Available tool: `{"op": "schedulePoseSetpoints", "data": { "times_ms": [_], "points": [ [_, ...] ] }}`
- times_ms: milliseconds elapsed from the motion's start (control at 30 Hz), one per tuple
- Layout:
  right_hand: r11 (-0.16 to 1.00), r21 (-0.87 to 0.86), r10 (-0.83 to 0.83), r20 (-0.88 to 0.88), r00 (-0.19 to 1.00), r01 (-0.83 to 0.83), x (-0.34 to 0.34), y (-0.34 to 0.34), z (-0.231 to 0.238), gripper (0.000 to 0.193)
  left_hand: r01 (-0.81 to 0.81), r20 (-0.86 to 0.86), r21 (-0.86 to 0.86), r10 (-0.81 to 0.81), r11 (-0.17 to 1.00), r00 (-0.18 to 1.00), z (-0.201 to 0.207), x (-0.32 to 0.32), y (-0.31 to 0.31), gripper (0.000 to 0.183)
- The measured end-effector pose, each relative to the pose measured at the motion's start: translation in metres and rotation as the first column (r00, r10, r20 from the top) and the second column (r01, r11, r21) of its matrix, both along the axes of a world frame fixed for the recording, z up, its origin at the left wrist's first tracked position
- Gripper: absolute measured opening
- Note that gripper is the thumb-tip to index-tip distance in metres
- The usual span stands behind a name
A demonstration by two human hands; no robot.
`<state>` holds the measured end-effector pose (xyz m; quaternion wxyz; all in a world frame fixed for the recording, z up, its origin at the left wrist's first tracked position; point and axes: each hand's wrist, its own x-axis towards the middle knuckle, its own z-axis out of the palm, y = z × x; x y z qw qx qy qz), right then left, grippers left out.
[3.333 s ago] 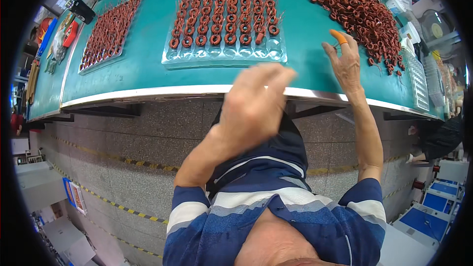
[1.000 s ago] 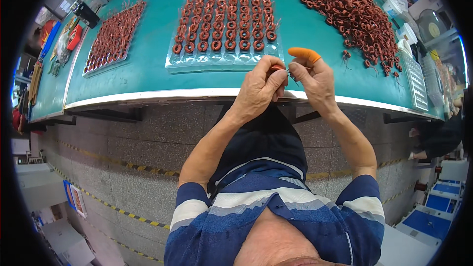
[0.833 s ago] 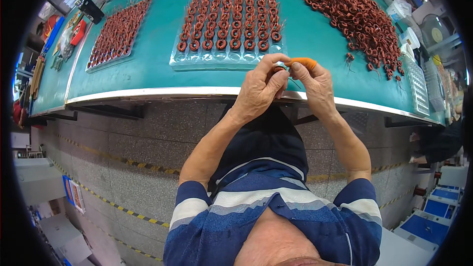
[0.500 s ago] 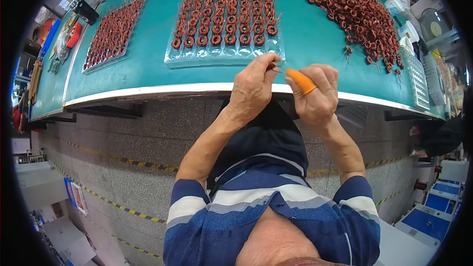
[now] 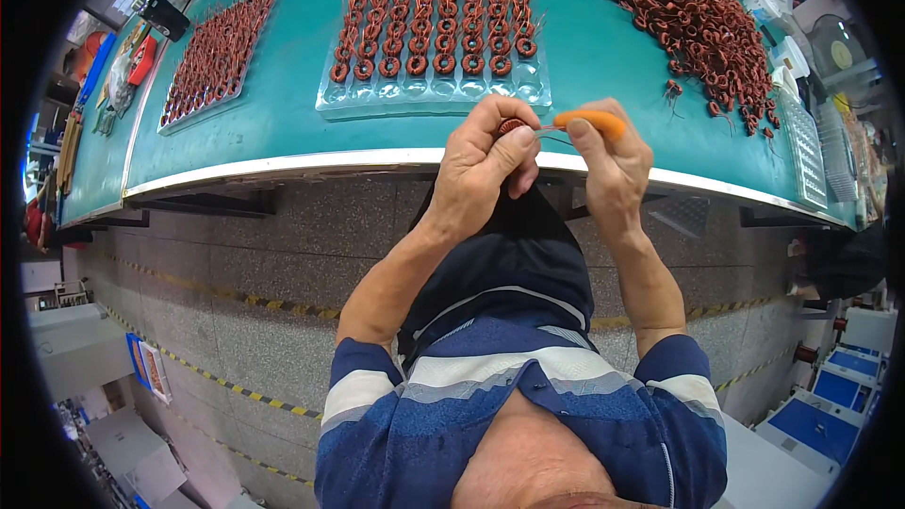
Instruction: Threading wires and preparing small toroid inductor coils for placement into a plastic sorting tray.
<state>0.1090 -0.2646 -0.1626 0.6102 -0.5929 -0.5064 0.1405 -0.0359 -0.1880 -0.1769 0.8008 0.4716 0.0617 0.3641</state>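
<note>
A toroidal coil (image 5: 510, 126) wound with reddish-brown copper wire is pinched between the thumb and fingers of my left hand (image 5: 479, 168), just above the table's front edge. Thin wire leads (image 5: 549, 129) run from it towards my right hand (image 5: 617, 165). That hand wears an orange finger cot (image 5: 603, 123) and pinches the leads between thumb and finger. Beyond my hands lies a clear plastic tray (image 5: 341, 106) filled with rows of similar coils, leads pointing up. Its nearest row of round pockets holds no coils.
A large heap of loose coils (image 5: 707, 38) covers the table's right side, with one single coil (image 5: 673, 89) apart from it. Another filled tray (image 5: 204, 115) lies at left, near a black device (image 5: 160, 15). Clear trays (image 5: 803, 162) stand at far right.
My left hand has turned, so the coil now shows more between its fingers. My right hand has tilted, and its orange-capped finger now lies almost level along the leads.
</note>
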Motion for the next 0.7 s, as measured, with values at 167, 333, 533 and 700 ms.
{"op": "schedulePoseSetpoints", "data": {
  "times_ms": [167,333,533,700],
  "points": [
    [0.993,-0.075,0.076,-0.205,0.976,-0.094,-0.003,0.010,-0.020,0.023,-0.115,-0.174,0.058,0.124,0.992,0.977,-0.009,-0.004,0.005,0.017],
    [0.970,-0.138,0.124,-0.423,0.897,-0.199,-0.002,0.000,-0.023,0.035,-0.091,-0.136,0.095,0.104,0.991,0.985,-0.002,-0.010,0.005,0.025],
    [0.972,-0.110,0.148,-0.401,0.904,-0.208,-0.010,0.004,-0.028,0.029,-0.090,-0.196,0.229,0.136,0.969,0.971,-0.002,-0.011,0.002,0.026],
    [0.999,-0.024,-0.033,0.178,0.984,0.038,-0.018,-0.006,-0.020,0.019,-0.142,-0.365,0.517,0.368,0.844,0.855,0.002,-0.010,0.000,0.023]
  ]
}}
